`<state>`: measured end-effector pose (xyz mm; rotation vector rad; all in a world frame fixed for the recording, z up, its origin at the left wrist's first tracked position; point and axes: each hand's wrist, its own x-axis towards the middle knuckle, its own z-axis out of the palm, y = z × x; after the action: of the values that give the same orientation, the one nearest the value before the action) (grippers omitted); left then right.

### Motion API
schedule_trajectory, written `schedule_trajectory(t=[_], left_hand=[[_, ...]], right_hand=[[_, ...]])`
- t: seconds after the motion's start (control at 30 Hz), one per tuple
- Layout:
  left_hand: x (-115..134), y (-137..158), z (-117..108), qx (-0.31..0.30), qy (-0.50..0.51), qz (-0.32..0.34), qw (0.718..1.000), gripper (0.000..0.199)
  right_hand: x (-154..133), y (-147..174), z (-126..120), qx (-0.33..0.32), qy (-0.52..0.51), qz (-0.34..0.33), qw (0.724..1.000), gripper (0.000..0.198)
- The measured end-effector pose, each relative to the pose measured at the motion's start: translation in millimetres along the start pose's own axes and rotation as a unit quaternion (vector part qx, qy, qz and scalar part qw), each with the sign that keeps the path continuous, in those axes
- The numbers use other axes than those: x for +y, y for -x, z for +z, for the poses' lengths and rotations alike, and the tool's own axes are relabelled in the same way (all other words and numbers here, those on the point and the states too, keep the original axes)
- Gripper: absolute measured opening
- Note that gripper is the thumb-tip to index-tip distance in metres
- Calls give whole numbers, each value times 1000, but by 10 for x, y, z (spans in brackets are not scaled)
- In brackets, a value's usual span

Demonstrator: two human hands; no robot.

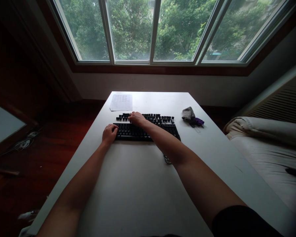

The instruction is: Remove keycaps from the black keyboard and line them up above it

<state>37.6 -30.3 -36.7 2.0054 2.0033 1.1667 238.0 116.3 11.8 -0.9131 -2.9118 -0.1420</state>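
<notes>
A black keyboard (133, 135) lies across the white table (128, 184). Behind its far edge, loose black keycaps (166, 118) stand in rows. My left hand (110, 133) is closed on the keyboard's left end, thumb at the top edge. Reaching across the keyboard, my right hand (137, 118) is over the left part of the keycap rows, with its fingers bent down and drawn together. Whatever is between those fingertips is too small and hidden to make out. My right forearm covers part of the keyboard's right half.
A printed paper sheet (121, 102) lies at the table's far left. Grey cloth (188, 114) and a purple cloth (199, 121) sit to the right. A coiled black cable (167, 160) is beside my right forearm. A cream padded seat (268, 144) flanks the table's right side.
</notes>
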Motion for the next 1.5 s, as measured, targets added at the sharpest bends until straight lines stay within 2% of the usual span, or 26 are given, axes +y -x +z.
schedule_trajectory(t=[0.13, 0.27, 0.43, 0.53, 0.9, 1.33, 1.5], left_hand=[[-16, -8, 10, 1, -1, 6, 1000, 17], [-20, -5, 12, 5, 1, 6, 1000, 17], [-41, 13, 19, 0, -5, 0, 1000, 17], [-50, 20, 21, 1, -6, 1, 1000, 17], [-13, 33, -9, -3, -5, -4, 1000, 16], [6, 33, -13, -2, -12, 4, 1000, 16], [6, 38, -19, -5, -9, 1, 1000, 16]], right_hand=[[-80, 67, -74, 32, -23, 1, 999, 19], [-138, 254, -112, 77, -113, 25, 990, 18], [-255, 512, 4, 122, -247, 62, 959, 15], [-342, 627, 92, 130, -278, 67, 949, 13], [-494, 781, 53, 82, -193, 69, 975, 12], [-475, 782, 31, 76, -171, 78, 979, 13], [-451, 797, 60, 85, -188, 62, 976, 14]])
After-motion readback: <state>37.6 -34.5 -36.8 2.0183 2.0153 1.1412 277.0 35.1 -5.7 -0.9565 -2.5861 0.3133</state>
